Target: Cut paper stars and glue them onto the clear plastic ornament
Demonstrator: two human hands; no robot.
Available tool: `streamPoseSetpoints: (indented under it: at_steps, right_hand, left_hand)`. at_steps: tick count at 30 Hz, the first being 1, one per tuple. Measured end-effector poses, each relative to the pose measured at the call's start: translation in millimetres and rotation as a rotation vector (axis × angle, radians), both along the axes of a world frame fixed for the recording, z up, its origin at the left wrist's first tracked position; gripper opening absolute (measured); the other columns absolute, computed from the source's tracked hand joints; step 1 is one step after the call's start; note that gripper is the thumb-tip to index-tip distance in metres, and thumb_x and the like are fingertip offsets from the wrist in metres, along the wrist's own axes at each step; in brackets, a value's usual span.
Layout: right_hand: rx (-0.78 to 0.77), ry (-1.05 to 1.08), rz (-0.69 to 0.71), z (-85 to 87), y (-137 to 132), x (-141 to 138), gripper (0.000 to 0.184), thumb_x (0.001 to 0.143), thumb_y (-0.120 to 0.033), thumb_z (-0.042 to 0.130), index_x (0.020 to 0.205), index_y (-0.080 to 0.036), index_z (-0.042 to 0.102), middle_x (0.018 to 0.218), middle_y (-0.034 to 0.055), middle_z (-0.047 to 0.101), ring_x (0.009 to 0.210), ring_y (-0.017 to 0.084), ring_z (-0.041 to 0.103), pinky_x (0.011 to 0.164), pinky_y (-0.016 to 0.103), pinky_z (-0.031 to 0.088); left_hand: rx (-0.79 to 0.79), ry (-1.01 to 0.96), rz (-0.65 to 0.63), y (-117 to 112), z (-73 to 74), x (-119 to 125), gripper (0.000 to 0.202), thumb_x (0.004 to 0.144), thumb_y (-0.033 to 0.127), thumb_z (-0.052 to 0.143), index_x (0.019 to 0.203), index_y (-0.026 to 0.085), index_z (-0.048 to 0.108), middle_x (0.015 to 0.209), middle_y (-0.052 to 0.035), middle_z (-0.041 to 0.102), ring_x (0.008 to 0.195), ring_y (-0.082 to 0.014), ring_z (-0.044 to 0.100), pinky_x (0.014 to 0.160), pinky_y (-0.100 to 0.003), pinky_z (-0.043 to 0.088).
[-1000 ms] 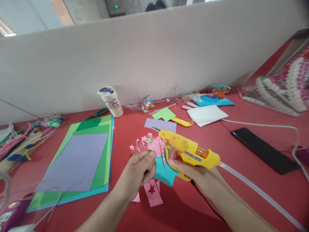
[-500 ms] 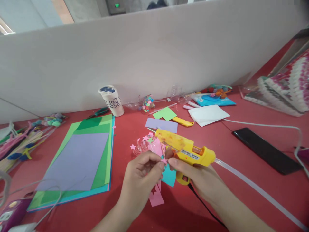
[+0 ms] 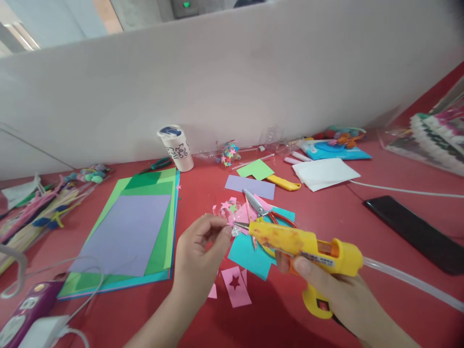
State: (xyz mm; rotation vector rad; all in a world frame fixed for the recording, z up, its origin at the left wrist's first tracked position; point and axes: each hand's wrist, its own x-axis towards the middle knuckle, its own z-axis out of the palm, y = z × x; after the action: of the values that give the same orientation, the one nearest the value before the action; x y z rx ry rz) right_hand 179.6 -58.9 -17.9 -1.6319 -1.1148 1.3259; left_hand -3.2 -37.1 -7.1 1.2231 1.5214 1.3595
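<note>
My right hand (image 3: pixel 328 285) grips a yellow hot glue gun (image 3: pixel 308 246), its nozzle pointing left toward my other hand. My left hand (image 3: pixel 201 251) pinches a small pink paper star (image 3: pixel 229 223) right at the nozzle tip. Just behind the nozzle lie pink paper scraps with stars (image 3: pixel 232 209), red-handled scissors (image 3: pixel 264 211) and a teal paper piece (image 3: pixel 248 253). A pink strip with a star-shaped cut-out (image 3: pixel 235 285) lies on the red table (image 3: pixel 290 319) below my left hand.
A stack of green, purple and blue sheets (image 3: pixel 130 232) lies to the left, pipe cleaners (image 3: pixel 36 212) beyond it. A paper cup (image 3: pixel 176 147) stands by the white partition. A yellow knife (image 3: pixel 284 182), white paper (image 3: pixel 324 172) and a black phone (image 3: pixel 416 232) lie to the right.
The glue gun has swung right and lower, uncovering the scissors, and its nozzle now meets the star. My left hand has lifted slightly with the pink star pinched.
</note>
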Motion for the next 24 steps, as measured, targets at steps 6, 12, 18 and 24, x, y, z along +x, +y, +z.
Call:
streamPoseSetpoints:
  at_steps: [6,12,18,24]
  right_hand:
    - [0.065,0.012,-0.006,4.2,0.6,-1.7,0.027,0.063,-0.048,0.068,0.059,-0.022,0.063,0.061,0.0016,0.064,0.060,0.020,0.059,0.053,0.027,0.050]
    - [0.068,0.010,0.017,5.8,1.4,-2.5,0.028,0.064,-0.047,0.068,0.058,-0.021,0.059,0.054,-0.0007,0.057,0.045,0.013,0.046,0.042,0.024,0.043]
    - [-0.003,0.049,-0.015,7.2,-0.1,-5.7,0.028,0.061,-0.045,0.068,0.060,-0.020,0.056,0.053,-0.0043,0.048,0.036,0.006,0.030,0.034,0.022,0.025]
    - [0.001,0.006,-0.061,8.7,-0.9,-7.8,0.027,0.060,-0.046,0.065,0.058,-0.021,0.056,0.052,-0.0041,0.047,0.037,0.007,0.030,0.036,0.024,0.024]
  left_hand:
    - [-0.020,0.058,-0.017,0.1,1.6,-1.5,0.010,0.074,0.017,0.061,0.064,0.021,0.061,0.058,0.0025,0.056,0.053,-0.0121,0.050,0.054,-0.024,0.043]
    - [-0.005,0.047,-0.044,1.0,2.2,-2.1,0.011,0.071,0.015,0.064,0.062,0.021,0.061,0.056,0.0030,0.055,0.053,-0.0119,0.049,0.054,-0.024,0.042]
    - [0.029,0.050,0.009,0.2,0.5,0.6,0.012,0.072,0.015,0.063,0.062,0.022,0.062,0.057,0.0028,0.056,0.052,-0.0119,0.049,0.054,-0.024,0.041]
    - [0.064,0.049,0.022,0.3,0.0,2.0,0.012,0.071,0.013,0.065,0.062,0.021,0.064,0.056,0.0027,0.056,0.053,-0.0122,0.048,0.054,-0.024,0.040]
